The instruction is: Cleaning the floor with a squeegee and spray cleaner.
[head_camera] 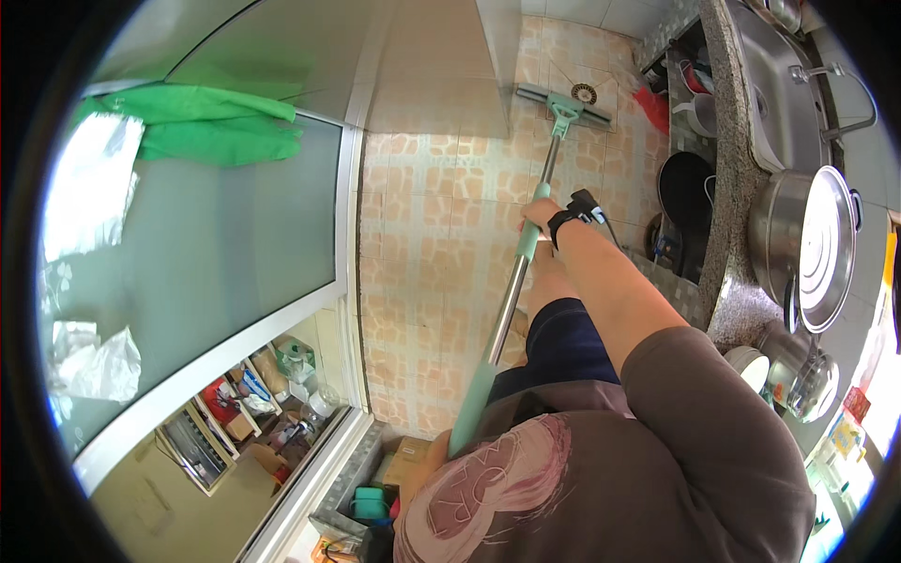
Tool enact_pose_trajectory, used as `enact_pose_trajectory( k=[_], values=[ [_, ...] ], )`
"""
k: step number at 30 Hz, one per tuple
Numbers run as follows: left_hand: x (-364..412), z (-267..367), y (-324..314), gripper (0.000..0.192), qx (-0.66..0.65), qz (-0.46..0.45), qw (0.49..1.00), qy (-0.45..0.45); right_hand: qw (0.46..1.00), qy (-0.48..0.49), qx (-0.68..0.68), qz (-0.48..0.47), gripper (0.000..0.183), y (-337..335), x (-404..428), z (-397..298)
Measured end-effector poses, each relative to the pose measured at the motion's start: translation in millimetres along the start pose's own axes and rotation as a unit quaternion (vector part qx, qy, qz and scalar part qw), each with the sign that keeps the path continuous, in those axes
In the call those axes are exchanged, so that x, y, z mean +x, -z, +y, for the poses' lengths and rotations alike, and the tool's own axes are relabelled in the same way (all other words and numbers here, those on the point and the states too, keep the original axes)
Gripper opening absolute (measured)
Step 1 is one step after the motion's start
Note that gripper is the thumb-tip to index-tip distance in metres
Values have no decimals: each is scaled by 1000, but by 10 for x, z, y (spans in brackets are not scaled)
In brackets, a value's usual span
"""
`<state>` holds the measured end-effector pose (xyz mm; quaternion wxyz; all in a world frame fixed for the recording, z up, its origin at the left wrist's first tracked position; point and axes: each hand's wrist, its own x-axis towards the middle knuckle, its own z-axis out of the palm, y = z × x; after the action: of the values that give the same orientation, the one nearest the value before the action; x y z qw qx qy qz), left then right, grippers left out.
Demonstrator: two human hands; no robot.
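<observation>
A floor squeegee [508, 310] with a metal pole and pale green grips runs diagonally before me. Its wide blade head [565, 109] rests on the tiled floor, just beside a round floor drain [583, 93]. My right hand [540, 213] is wrapped around the middle green grip, and a dark band with a small black device sits on that wrist. Low in the view, my left hand [431, 457] is at the top end of the handle, close to my body. My shirt partly hides that hand, though it appears closed around the grip.
On the right, a stone counter [725, 211] carries a steel sink [781, 91] and a large lidded pot [774, 232]. Beneath it are a black pan [684, 186] and a red bag [651, 109]. A frosted glass door [239, 218] with a green cloth [211, 127] stands left.
</observation>
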<state>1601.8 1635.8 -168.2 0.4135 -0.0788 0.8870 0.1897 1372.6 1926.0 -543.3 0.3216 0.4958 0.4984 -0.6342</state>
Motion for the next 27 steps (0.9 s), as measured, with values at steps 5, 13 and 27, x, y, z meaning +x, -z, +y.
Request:
enact_pose_trajectory(
  k=[5, 13, 27],
  values=[
    [230, 79, 145, 38, -23, 17, 998, -54, 992, 118, -36, 8, 7, -173, -238, -110],
    [-593, -1099, 112, 39, -92, -28, 991, 94, 982, -129, 93, 99, 13, -845, 90, 1590],
    [-964, -595, -155, 37, -16, -24, 995, 95, 998, -58, 15, 7, 17, -586, -902, 2023]
  ],
)
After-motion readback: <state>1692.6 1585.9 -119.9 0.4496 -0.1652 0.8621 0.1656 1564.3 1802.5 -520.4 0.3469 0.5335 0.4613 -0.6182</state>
